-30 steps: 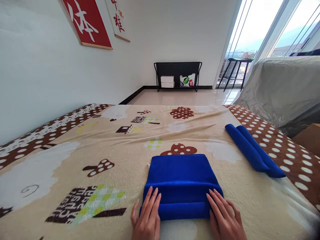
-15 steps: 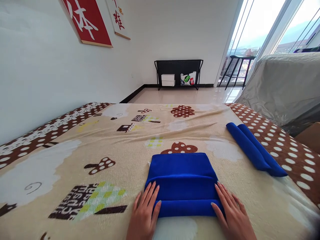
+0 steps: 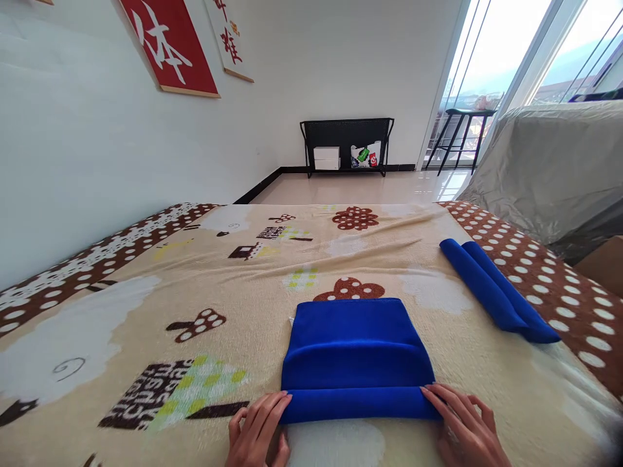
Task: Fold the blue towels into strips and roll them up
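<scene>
A blue cloth (image 3: 357, 363) lies on the patterned blanket in front of me, its near edge folded over into a flat strip. My left hand (image 3: 259, 428) is closed on the left end of that strip, fingertips on top and the thumb low at the near edge. At the opposite end, my right hand (image 3: 464, 421) grips the strip with its fingers drawn together; its thumb is mostly hidden. A soft crease crosses the cloth beyond the fold. To the right rests a second blue cloth (image 3: 499, 292), rolled into two side-by-side lengths.
Beneath everything spreads a beige blanket (image 3: 243, 337) with brown polka-dot borders. A black rack (image 3: 348, 133) holding white boxes (image 3: 327, 157) stands by the far wall. On the right are a black stool (image 3: 462, 133) and furniture under a grey cover (image 3: 549, 162).
Both hands have slid outward and toward me, from lying flat on the cloth's sides to gripping the ends of the folded strip. The cloth's sides are now uncovered.
</scene>
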### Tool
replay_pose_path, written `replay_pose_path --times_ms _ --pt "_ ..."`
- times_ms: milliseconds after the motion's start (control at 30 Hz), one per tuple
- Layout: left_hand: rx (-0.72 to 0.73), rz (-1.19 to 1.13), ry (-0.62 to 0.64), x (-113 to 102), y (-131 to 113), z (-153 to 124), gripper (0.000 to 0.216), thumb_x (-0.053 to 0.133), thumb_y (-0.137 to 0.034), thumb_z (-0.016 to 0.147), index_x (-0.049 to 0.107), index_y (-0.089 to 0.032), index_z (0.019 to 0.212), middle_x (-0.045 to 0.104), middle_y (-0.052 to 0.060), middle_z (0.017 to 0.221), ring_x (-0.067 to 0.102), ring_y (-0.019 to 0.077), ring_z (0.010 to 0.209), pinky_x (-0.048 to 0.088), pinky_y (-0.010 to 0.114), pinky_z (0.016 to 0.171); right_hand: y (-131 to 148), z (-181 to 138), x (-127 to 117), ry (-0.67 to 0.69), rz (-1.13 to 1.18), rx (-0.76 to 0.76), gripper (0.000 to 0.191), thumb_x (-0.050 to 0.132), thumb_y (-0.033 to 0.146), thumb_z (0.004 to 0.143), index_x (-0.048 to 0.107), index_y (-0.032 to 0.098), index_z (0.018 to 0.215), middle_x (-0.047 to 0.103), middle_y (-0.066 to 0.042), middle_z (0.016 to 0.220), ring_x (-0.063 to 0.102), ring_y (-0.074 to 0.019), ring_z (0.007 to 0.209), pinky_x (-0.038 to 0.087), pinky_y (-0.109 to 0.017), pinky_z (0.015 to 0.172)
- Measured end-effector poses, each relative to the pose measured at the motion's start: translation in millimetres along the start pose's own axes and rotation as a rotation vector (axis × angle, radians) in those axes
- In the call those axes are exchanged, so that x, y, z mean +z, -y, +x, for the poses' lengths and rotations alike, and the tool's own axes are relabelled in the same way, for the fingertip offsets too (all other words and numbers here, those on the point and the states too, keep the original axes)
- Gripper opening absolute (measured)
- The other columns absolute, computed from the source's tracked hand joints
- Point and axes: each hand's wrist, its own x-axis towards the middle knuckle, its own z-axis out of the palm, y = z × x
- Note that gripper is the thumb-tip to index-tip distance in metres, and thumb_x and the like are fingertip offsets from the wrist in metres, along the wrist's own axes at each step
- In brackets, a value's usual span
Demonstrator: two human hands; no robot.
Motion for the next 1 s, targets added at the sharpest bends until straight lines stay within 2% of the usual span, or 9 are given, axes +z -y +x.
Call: replay_pose_path --times_ms 167,333,433,567,667,767,867,1000 --pt "0.026 0.007 -0.045 6 4 7 0.042 0.051 -0.010 0.082 0.061 -0.023 0.121 0.074 0.002 0.109 0.067 0.0193 0.102 0.036 0.033 0.093 -3 16 -3 0.010 -0.021 -0.018 0.039 0.055 0.019 0.079 0.062 0.024 0.118 0.074 -0.002 0.108 0.068 -0.0195 0.099 0.033 -0.036 0.094" --pt "0.029 -0.048 -0.026 -4 9 7 0.038 0.048 -0.012 0.082 0.059 -0.021 0.117 0.075 0.002 0.101 0.067 0.0191 0.092 0.037 0.033 0.092 -3 28 -23 0.059 0.038 -0.077 0.033 0.052 0.016 0.077 0.062 0.023 0.107 0.073 0.001 0.092 0.068 -0.0173 0.089 0.032 -0.036 0.094" --pt "0.014 -0.053 -0.051 -6 4 8 0.035 0.045 -0.011 0.082 0.060 -0.022 0.112 0.075 0.001 0.096 0.067 0.0187 0.088 0.037 0.034 0.090 3 31 -24 0.035 0.006 -0.049 0.027 0.051 0.016 0.075 0.063 0.024 0.098 0.073 0.000 0.090 0.068 -0.0181 0.086 0.032 -0.037 0.090" --pt "-0.055 -0.016 -0.109 3 -30 30 0.038 0.048 -0.006 0.083 0.062 -0.021 0.115 0.075 0.003 0.107 0.067 0.0203 0.101 0.035 0.037 0.095 36 44 -5 -0.074 -0.051 0.009 0.037 0.047 0.011 0.077 0.065 0.022 0.108 0.074 -0.005 0.108 0.067 -0.0205 0.098 0.034 -0.039 0.092" --pt "0.110 -0.091 -0.072 15 -67 53 0.042 0.046 -0.006 0.085 0.061 -0.017 0.123 0.074 0.004 0.117 0.065 0.0170 0.112 0.036 0.033 0.102 71 64 9 -0.046 0.045 -0.104 0.042 0.045 0.010 0.083 0.062 0.019 0.121 0.073 -0.002 0.116 0.066 -0.0159 0.105 0.036 -0.034 0.096" --pt "0.211 -0.039 -0.050 27 -82 63 0.041 0.047 -0.020 0.091 0.060 -0.016 0.129 0.070 0.003 0.127 0.062 0.0165 0.118 0.035 0.031 0.104 87 75 16 -0.005 0.043 -0.163 0.040 0.050 0.032 0.094 0.059 0.016 0.129 0.069 -0.001 0.127 0.064 -0.0158 0.111 0.037 -0.033 0.098" --pt "0.136 0.063 -0.019 32 -60 50 0.043 0.050 -0.030 0.094 0.057 -0.017 0.134 0.065 0.003 0.135 0.059 0.0177 0.122 0.031 0.033 0.108 68 63 17 0.032 -0.023 -0.086 0.054 0.052 0.051 0.094 0.056 0.016 0.134 0.065 -0.003 0.132 0.063 -0.0186 0.115 0.038 -0.035 0.098" --pt "-0.034 0.114 -0.004 28 -20 22 0.041 0.049 -0.027 0.096 0.056 -0.016 0.135 0.066 0.005 0.134 0.059 0.0190 0.124 0.017 0.035 0.118 24 29 13 0.046 -0.105 0.084 0.054 0.047 0.052 0.097 0.054 0.016 0.136 0.064 -0.006 0.134 0.063 -0.0217 0.116 0.037 -0.039 0.098"
